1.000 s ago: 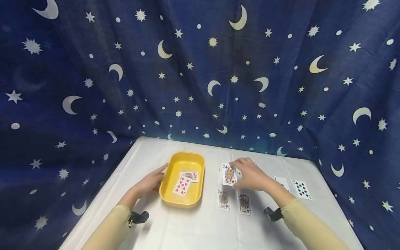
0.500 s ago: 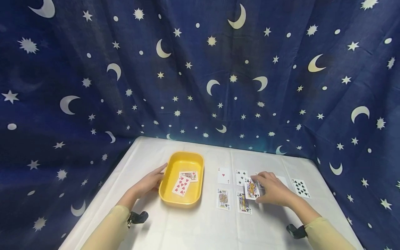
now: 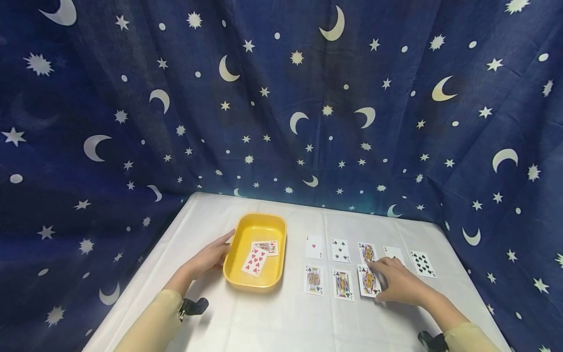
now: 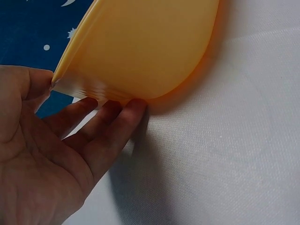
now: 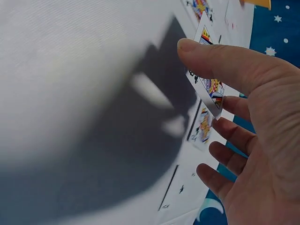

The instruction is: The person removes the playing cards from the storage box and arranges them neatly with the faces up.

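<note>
My left hand (image 3: 212, 253) rests against the outer left wall of a yellow plastic tray (image 3: 233, 268), its fingertips at the side and rim in the left wrist view. My right hand (image 3: 400, 282) pinches a face playing card (image 3: 367, 280) by its right side; black club marks show in the right wrist view. The card is tilted close over the table, at the right end of a lower row with two other face cards, the left one (image 3: 313, 279) and the middle one (image 3: 343, 284). Just above it lies another face card (image 3: 367, 252).
An upper row also holds an ace of hearts (image 3: 313, 247), a five of spades (image 3: 340, 250), a mostly white card (image 3: 393, 252) partly behind the right hand, and a ten of spades (image 3: 422, 264). Inside the tray lie a hearts card (image 3: 255, 261) and a red face card (image 3: 269, 247).
The right hand has carried the face card rightward and toward the person, from over the upper row to the lower row. The left hand and tray have stayed put.
</note>
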A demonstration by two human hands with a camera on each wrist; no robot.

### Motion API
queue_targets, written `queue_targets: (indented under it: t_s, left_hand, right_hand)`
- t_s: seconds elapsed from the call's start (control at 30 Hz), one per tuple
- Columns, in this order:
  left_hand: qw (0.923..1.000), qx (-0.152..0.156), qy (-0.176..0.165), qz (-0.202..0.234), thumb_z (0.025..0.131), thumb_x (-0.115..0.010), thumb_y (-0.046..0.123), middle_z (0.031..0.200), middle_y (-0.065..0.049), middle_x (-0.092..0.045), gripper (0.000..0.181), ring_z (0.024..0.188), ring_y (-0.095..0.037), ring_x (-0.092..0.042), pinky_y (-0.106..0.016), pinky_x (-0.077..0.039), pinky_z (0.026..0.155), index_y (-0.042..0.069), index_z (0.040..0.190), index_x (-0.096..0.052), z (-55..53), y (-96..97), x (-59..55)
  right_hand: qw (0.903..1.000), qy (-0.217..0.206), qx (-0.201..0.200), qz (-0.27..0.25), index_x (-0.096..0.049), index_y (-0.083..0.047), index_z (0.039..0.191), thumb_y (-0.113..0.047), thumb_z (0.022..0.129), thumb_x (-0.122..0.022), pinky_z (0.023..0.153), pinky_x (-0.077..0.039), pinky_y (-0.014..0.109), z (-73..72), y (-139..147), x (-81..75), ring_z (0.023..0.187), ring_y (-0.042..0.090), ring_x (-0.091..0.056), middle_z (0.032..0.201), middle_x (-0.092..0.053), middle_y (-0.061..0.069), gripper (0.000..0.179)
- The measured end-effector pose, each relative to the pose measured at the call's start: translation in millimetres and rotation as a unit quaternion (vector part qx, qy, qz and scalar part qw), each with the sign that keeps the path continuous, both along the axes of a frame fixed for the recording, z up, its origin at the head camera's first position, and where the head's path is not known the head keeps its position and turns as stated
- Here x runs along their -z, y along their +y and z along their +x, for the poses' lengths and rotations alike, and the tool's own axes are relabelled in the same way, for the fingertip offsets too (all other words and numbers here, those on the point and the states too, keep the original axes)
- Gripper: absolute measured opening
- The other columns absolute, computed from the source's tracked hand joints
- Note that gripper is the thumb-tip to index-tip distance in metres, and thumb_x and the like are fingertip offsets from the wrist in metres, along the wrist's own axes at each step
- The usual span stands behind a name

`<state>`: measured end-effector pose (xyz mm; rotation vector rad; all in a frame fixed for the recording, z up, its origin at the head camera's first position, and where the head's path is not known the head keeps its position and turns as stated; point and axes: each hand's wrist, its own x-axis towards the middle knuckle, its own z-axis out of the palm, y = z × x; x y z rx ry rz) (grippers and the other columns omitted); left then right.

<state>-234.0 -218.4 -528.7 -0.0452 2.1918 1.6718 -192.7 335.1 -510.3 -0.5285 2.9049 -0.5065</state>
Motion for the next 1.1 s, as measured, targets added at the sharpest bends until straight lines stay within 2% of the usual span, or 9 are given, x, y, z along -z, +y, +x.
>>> queue_targets:
  t_s: [0.3, 0.4, 0.73, 0.97, 1.1]
  left_hand:
    - [0.9999, -0.01, -0.002, -0.014, 0.106, -0.049, 0.027, 0.141, -0.012, -0.058, 0.059, 0.104, -0.026, -0.063, -0.043, -0.058, 0.086, 0.032, 0.162, -0.033, -1.7, 1.9, 3.1]
    - [0.9998, -0.01, -0.003, -0.015, 0.106, -0.049, 0.027, 0.142, -0.012, -0.057, 0.058, 0.105, -0.026, -0.063, -0.043, -0.058, 0.086, 0.033, 0.162, -0.033, -1.4, 1.9, 2.6]
    - [0.9997, -0.011, -0.002, -0.02, 0.106, -0.049, 0.028, 0.141, -0.011, -0.057, 0.059, 0.103, -0.026, -0.062, -0.041, -0.058, 0.085, 0.033, 0.162, -0.032, -1.9, 0.9, 3.6]
    - [0.9998, -0.012, 0.001, -0.015, 0.106, -0.048, 0.026, 0.136, -0.011, -0.06, 0.059, 0.103, -0.026, -0.063, -0.043, -0.058, 0.086, 0.033, 0.162, -0.032, -0.7, 2.0, 2.2]
    - [0.9999, -0.011, 0.001, -0.012, 0.106, -0.048, 0.025, 0.137, -0.011, -0.06, 0.059, 0.104, -0.026, -0.064, -0.043, -0.058, 0.087, 0.031, 0.162, -0.032, 0.1, 2.5, 1.6]
  right_hand:
    - [0.999, -0.035, 0.026, 0.008, -0.061, -0.008, 0.14, -0.04, 0.057, -0.095, 0.104, -0.041, 0.062, 4.8, 12.5, 14.6, 0.123, 0.036, -0.049, 0.132, -0.057, 0.009, 0.096]
    - [0.9989, -0.04, 0.022, 0.009, -0.062, -0.008, 0.138, -0.041, 0.056, -0.095, 0.103, -0.042, 0.062, 6.3, 13.9, 15.8, 0.123, 0.037, -0.049, 0.131, -0.057, 0.009, 0.094]
    - [0.9987, -0.04, 0.029, 0.016, -0.064, -0.01, 0.137, -0.041, 0.056, -0.096, 0.103, -0.043, 0.061, 9.2, 14.0, 18.9, 0.122, 0.034, -0.05, 0.13, -0.058, 0.006, 0.092]
    - [0.9995, -0.025, 0.013, 0.014, -0.064, -0.008, 0.136, -0.042, 0.057, -0.095, 0.101, -0.044, 0.061, 9.5, 15.4, 19.9, 0.118, 0.035, -0.051, 0.127, -0.058, 0.007, 0.092]
    - [0.9993, -0.032, 0.014, 0.011, -0.064, -0.009, 0.137, -0.041, 0.058, -0.095, 0.101, -0.044, 0.06, 9.8, 15.5, 20.1, 0.117, 0.032, -0.05, 0.127, -0.058, 0.006, 0.091]
